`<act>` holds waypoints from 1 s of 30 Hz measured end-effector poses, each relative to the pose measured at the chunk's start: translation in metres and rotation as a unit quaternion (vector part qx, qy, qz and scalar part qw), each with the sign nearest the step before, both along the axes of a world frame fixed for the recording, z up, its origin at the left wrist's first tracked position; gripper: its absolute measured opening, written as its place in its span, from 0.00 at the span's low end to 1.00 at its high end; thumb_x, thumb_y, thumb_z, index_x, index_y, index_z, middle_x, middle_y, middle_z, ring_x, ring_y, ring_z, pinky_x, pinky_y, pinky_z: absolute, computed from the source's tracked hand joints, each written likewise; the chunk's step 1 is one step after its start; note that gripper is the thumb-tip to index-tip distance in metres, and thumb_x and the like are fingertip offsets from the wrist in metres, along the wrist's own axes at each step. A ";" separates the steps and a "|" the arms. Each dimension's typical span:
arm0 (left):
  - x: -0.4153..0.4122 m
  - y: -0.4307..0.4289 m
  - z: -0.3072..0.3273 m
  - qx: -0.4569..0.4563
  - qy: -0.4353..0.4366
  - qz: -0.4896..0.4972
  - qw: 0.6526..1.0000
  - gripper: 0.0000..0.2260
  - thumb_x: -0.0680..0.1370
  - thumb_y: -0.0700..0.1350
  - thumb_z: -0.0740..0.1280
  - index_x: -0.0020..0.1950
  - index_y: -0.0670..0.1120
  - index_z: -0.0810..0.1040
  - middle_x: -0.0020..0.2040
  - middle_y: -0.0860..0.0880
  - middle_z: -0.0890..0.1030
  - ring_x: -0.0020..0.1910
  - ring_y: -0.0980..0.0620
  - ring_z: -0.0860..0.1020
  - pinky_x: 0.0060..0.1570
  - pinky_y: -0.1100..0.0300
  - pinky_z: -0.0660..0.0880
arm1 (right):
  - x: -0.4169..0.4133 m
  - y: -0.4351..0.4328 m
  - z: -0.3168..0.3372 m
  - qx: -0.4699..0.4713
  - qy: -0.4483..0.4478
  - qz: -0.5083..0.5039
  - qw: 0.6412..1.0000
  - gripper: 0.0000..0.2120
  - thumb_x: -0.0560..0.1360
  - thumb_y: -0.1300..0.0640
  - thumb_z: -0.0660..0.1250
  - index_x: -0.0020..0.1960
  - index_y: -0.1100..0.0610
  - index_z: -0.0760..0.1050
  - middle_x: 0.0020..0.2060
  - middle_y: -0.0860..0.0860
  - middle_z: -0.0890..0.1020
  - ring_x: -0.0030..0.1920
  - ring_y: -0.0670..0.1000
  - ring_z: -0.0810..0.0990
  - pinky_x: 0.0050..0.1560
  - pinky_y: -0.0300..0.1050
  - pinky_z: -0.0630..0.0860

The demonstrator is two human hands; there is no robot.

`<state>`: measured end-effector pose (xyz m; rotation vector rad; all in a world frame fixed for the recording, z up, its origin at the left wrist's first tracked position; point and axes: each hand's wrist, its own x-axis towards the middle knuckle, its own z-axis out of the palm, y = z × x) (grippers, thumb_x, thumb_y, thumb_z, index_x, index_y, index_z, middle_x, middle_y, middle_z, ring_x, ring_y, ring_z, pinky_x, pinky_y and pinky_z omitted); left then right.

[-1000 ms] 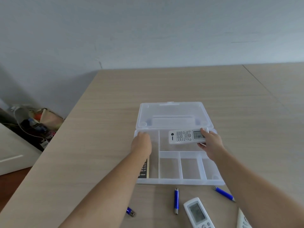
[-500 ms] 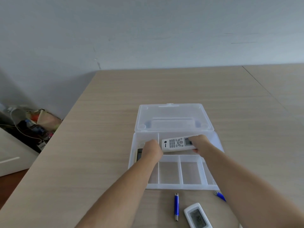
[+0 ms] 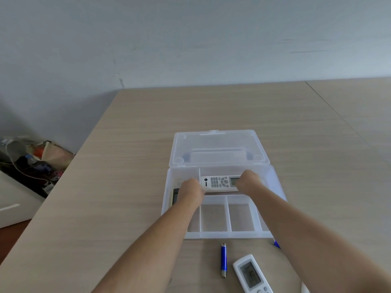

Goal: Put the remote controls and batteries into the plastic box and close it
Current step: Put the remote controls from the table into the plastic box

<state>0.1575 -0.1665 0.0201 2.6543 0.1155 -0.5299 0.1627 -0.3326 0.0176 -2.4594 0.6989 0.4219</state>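
A clear plastic box (image 3: 213, 234) lies open on the wooden table, its lid (image 3: 219, 148) folded flat behind it. A white remote (image 3: 220, 183) lies across the box's back compartment. My right hand (image 3: 249, 180) grips its display end. My left hand (image 3: 191, 188) touches its other end at the divider. A dark remote (image 3: 175, 196) lies in the left compartment, mostly hidden by my left arm. In front of the box a second white remote (image 3: 251, 273) and a blue battery (image 3: 223, 260) lie on the table. Another blue battery (image 3: 275, 243) peeks out beside my right forearm.
The table (image 3: 127, 187) ends at its left edge, with bags and cables (image 3: 40, 161) on the floor beyond. A grey wall stands behind the table. A small white object (image 3: 304, 289) shows at the bottom edge.
My right hand lowered the white remote from above the box into the back compartment. My left hand shifted right to the remote's end. The view moved closer.
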 end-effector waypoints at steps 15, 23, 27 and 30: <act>-0.157 -0.077 0.015 0.099 -0.114 -0.355 0.922 0.13 0.80 0.48 0.58 0.54 0.41 0.78 0.51 0.42 0.82 0.50 0.41 0.81 0.41 0.55 0.72 | -0.173 -0.101 0.016 -0.033 -0.138 -0.211 0.967 0.14 0.73 0.56 0.61 0.55 0.60 0.74 0.51 0.59 0.80 0.50 0.59 0.76 0.46 0.46 0.70; -0.194 -0.088 -0.028 0.128 0.017 -0.199 0.972 0.29 0.76 0.61 0.62 0.66 0.42 0.60 0.58 0.45 0.79 0.57 0.45 0.78 0.47 0.55 0.75 | -0.242 -0.079 -0.032 -0.016 0.028 -0.197 0.980 0.31 0.67 0.44 0.70 0.60 0.62 0.66 0.50 0.54 0.74 0.50 0.56 0.78 0.41 0.46 0.74; -0.198 -0.098 -0.038 0.137 0.007 -0.193 0.972 0.35 0.74 0.60 0.65 0.70 0.41 0.56 0.57 0.45 0.80 0.56 0.45 0.79 0.49 0.55 0.78 | -0.246 -0.073 -0.049 -0.042 0.026 -0.198 0.979 0.32 0.65 0.48 0.73 0.61 0.63 0.65 0.56 0.57 0.72 0.58 0.59 0.75 0.47 0.48 0.76; -0.197 -0.102 -0.037 0.138 0.017 -0.180 0.974 0.38 0.72 0.57 0.67 0.73 0.41 0.52 0.56 0.44 0.80 0.54 0.45 0.80 0.47 0.56 0.79 | -0.247 -0.079 -0.051 -0.034 0.026 -0.207 0.977 0.32 0.65 0.48 0.72 0.60 0.63 0.65 0.56 0.58 0.72 0.58 0.59 0.74 0.47 0.48 0.75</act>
